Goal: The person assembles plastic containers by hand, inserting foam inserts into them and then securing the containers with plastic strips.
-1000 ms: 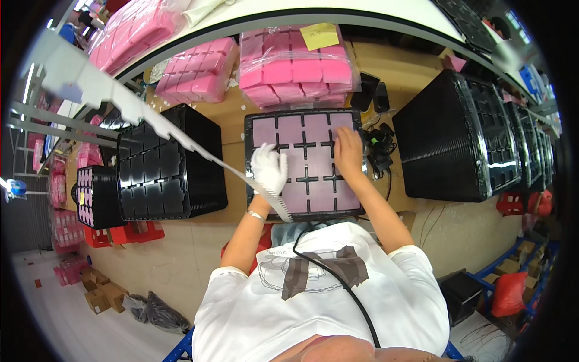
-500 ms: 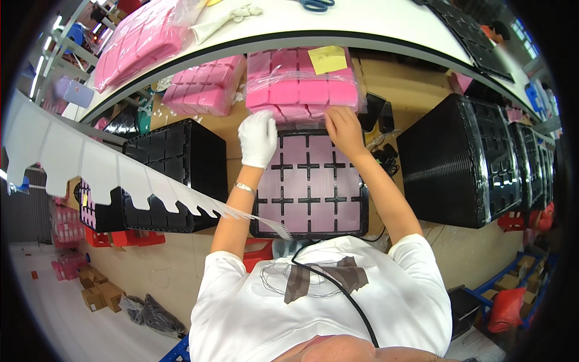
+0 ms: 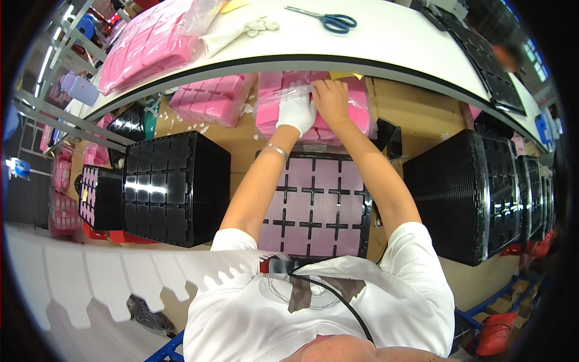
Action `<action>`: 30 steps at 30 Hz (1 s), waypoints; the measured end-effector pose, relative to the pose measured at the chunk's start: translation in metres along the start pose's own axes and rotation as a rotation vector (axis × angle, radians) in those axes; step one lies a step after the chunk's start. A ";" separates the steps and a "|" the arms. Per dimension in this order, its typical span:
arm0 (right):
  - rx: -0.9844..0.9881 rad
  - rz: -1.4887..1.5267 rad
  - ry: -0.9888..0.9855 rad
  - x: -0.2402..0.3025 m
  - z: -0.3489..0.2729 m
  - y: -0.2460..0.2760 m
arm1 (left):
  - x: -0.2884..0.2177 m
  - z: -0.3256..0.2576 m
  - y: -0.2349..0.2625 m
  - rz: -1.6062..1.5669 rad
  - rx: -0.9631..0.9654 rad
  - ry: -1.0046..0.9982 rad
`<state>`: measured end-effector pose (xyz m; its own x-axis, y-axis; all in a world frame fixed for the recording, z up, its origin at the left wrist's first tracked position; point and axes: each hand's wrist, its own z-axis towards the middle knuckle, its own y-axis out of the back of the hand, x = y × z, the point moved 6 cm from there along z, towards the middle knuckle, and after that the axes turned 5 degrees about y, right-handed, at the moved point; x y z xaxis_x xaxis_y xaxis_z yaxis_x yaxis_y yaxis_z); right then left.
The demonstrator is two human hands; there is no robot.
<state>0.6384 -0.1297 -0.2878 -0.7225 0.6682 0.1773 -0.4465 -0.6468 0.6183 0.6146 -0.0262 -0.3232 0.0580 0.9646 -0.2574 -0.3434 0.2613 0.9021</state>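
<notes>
Here's the film-wrapped pink foam bundle [image 3: 358, 114], directly under the fingers, at the back of the brown surface [image 3: 416, 108]. The gloved left hand [image 3: 297, 110] leans onto its top, the bare right hand [image 3: 330, 99] crowding in alongside; probably one steadies the load while both get at the loose clear film [image 3: 294, 90]. The right fingers are curled and close together at the film; whether either hand truly pinches it, I can't tell. A yellow note [image 3: 346, 76] sits just beyond the right fingertips.

Nearer the body than the fingers, beneath the forearms, lies the black tray [image 3: 365, 211] with its mauve inserts, presumably central so both hands reach it easily. Black tray stacks flank them, one left [image 3: 160, 187], one right [image 3: 449, 199], seemingly parked aside to leave working room.

And the change: half a second ago the hands were apart at the bundle's near edge; now they meet on top!
</notes>
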 end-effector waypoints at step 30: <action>0.081 0.226 0.100 -0.009 -0.031 0.027 | -0.027 -0.089 0.037 0.005 0.054 -0.218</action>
<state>0.6166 -0.1646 -0.2964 -0.8493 0.4683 0.2437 -0.2275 -0.7413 0.6315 0.5168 -0.0453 -0.3137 0.2591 0.9495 -0.1769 -0.2936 0.2520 0.9221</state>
